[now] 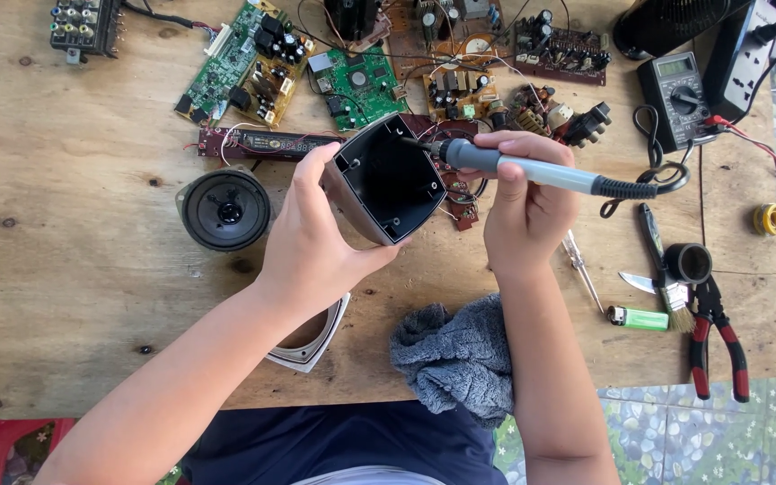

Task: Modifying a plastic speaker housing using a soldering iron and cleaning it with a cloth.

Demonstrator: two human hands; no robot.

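Speaker housing (386,180), black hollow shell, held tilted above the wooden counter (65,296), left hand (312,242) with its grip closed round the outer wall. Soldering iron (514,168), blue-grey handle, pinched in the right hand (521,202), tip inside the shell. Nearby: loose speaker cone (224,209), green circuit boards (352,85), grey cloth (455,355), multimeter (675,97), red-handled pliers (716,337).

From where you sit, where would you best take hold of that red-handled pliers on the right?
Take the pliers by the two red handles, coming from above at the table's near edge. They lie flat, handles splayed toward you and uncovered; the head is tucked under the black tape roll.
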